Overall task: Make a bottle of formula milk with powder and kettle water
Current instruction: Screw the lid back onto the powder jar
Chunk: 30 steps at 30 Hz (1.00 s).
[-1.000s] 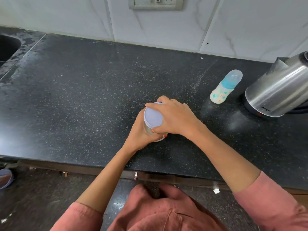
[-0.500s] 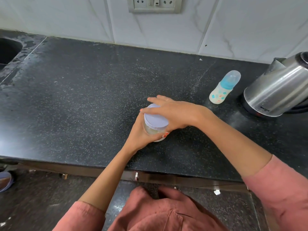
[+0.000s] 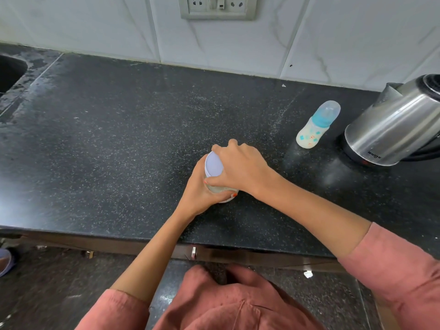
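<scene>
A small clear powder jar (image 3: 220, 189) with a pale lilac lid (image 3: 213, 166) stands on the black counter (image 3: 107, 144) near its front edge. My left hand (image 3: 198, 195) wraps around the jar's body from the left. My right hand (image 3: 240, 170) grips the lid from above and the right, fingers curled over its rim. A baby bottle (image 3: 312, 133) with a blue collar and clear cap stands upright to the right. Beside it a steel electric kettle (image 3: 392, 129) sits on its base at the right edge.
A sink (image 3: 9, 72) cuts into the counter at far left. A white tiled wall (image 3: 333, 36) with a socket panel (image 3: 217, 7) backs the counter. The counter's front edge (image 3: 119, 236) runs just below my forearms.
My right hand, which lay flatter over the lid half a second ago, has turned and closed around its rim again. The jar stays in place in my left hand.
</scene>
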Each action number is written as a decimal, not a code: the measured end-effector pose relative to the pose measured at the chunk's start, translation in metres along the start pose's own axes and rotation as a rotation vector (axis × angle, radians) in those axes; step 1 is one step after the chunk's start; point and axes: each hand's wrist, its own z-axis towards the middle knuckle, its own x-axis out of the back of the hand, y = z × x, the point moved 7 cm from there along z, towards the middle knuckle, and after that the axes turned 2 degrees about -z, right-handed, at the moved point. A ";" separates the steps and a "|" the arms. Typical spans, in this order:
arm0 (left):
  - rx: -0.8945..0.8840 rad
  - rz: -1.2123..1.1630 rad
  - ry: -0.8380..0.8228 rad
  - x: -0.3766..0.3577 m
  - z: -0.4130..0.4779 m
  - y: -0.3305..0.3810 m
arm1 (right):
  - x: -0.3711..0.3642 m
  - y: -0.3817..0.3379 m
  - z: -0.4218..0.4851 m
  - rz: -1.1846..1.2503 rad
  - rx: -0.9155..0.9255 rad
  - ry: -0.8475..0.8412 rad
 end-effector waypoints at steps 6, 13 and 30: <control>-0.003 0.004 -0.016 0.001 0.000 0.001 | -0.005 0.003 0.002 0.049 0.238 -0.288; 0.023 0.046 0.004 0.002 0.000 -0.002 | -0.010 0.002 0.008 0.048 0.309 -0.231; 0.046 0.033 0.027 0.001 -0.002 0.004 | -0.006 -0.001 0.003 0.070 0.074 -0.095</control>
